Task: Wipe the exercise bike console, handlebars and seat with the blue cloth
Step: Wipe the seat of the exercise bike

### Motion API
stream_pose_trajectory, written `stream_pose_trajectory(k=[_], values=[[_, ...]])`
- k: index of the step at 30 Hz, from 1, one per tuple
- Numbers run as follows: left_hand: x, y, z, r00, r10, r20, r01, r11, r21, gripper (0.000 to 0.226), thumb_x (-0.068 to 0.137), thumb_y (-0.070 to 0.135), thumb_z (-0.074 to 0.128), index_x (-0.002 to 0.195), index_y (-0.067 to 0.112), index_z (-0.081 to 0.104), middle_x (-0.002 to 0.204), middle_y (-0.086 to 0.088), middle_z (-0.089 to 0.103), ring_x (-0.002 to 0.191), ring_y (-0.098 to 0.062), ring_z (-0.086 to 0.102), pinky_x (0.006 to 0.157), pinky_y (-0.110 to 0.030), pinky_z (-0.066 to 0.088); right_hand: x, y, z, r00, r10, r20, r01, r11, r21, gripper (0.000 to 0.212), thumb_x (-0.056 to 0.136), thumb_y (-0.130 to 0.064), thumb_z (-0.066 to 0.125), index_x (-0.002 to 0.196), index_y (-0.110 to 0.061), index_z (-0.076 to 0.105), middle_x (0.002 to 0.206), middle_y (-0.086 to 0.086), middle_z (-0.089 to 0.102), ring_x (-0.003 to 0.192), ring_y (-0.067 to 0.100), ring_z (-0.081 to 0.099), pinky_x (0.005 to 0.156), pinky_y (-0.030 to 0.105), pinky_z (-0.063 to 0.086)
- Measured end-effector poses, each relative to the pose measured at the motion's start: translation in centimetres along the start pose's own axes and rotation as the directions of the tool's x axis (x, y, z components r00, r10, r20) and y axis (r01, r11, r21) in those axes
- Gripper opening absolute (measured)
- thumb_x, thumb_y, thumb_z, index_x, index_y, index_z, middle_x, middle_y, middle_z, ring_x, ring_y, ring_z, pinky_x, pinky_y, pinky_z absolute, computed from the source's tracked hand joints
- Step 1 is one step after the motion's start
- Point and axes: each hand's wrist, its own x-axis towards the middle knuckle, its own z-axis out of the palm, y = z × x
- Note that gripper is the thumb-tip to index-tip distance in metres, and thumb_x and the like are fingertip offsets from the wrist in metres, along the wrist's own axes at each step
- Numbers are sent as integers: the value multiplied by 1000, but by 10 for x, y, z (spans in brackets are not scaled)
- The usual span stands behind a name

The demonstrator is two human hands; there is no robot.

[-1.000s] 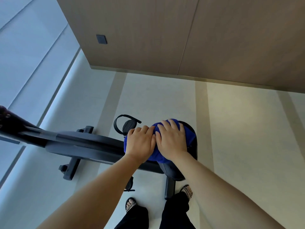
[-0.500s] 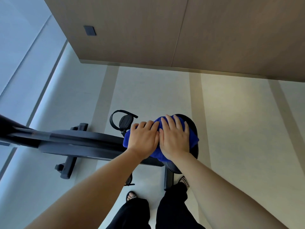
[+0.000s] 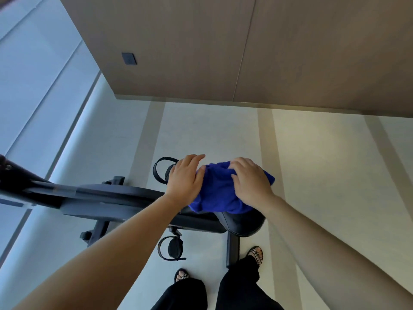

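- At the near edge of the floor (image 3: 312,175): two feet in open sandals (image 3: 256,253) beside the bike's rear post (image 3: 232,249). Near pedal (image 3: 173,248) hangs just beside the left foot, so a step in could clip bare toes on it.
- On the seat (image 3: 241,224): blue cloth (image 3: 218,191) sits bunched over the far part, and only the near rim of the seat shows bare. Looks like the seat step is in hand.
- Left hand (image 3: 186,179) lies flat on the cloth's left edge, fingers loosely spread and reaching past it toward the far pedal (image 3: 161,170). Not gripping, as far as I can tell.
- Right hand (image 3: 250,182) has fingers curled down, pinching a fold of the cloth at its right side.
- Risk: bunched cloth means patchy contact, so parts of the seat may get skipped. Flatten it first.
- Risk: the cloth's right corner overhangs the seat edge. With a loose left hand, a hard sideways stroke could drag it off onto the floor.
- Risk: weight from both arms on a seat held by a single post could rock the bike, though it looks braced by cross feet.
- Frame (image 3: 100,198) runs off to the left. Console and handlebars can't be made out.
- Farther out: pale smooth floor with tan stripes. Wood-panelled wall (image 3: 290,52) at the far edge carries a small dark plate (image 3: 129,58), with bright glazing along the left side.
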Motion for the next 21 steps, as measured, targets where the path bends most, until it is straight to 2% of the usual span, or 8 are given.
stream_pose_trajectory(k=[3,5,6,8,10,11,13,21], values=[[3,-6,-7,1000,-13,19,13,999,31,39,97,30,33,132,18,45,134,-3,49,125,-25,42,103,-45,35,-27,16,-17,997,67,-35,-63,993,100,29,80,7,47,101,-11,57,114,0,57,111,23,50,98,39,39],[6,-5,-5,999,-24,38,22,999,41,38,97,31,32,131,18,46,134,-4,49,125,-25,41,104,-44,34,-33,11,-13,983,170,-64,-166,984,71,36,80,3,47,110,-14,55,128,-1,51,126,22,41,107,51,30],[7,-3,-3,998,-35,47,33,999,40,38,97,31,31,130,18,46,134,-3,49,125,-25,41,103,-44,34,-31,1,-8,967,243,-72,-239,969,59,38,83,-5,47,119,-15,51,139,0,43,134,22,31,109,58,24],[8,3,4,996,-60,68,55,997,60,39,97,34,29,127,18,48,132,-2,49,124,-24,41,103,-45,35,-21,-23,9,909,415,-38,-415,910,22,49,92,-34,39,138,-18,34,155,4,17,144,28,7,109,69,10],[9,7,13,994,-64,83,55,992,113,41,97,36,25,124,19,50,129,-1,51,121,-23,43,102,-45,34,-11,-38,28,838,546,-19,-546,834,-81,71,90,-59,22,147,-18,13,158,9,-1,143,37,-6,103,73,5],[9,8,17,994,-59,87,47,989,137,41,97,37,25,122,19,51,127,0,52,120,-22,44,102,-44,34,-8,-39,35,820,571,-38,-570,810,-139,79,87,-65,17,148,-18,7,158,12,-2,142,40,-6,102,74,7],[13,6,24,994,-49,96,32,986,165,42,96,37,24,119,18,53,124,1,54,118,-21,46,101,-41,35,1,-33,43,815,575,-64,-575,792,-204,83,84,-70,15,148,-18,8,157,14,6,141,43,2,101,74,12],[19,-6,36,998,-63,-5,63,992,107,41,92,42,27,115,22,54,118,3,57,109,-18,51,89,-33,42,34,-5,34,896,432,-102,-444,870,-214,60,85,-58,34,132,-21,41,140,5,43,127,33,36,99,62,28]])
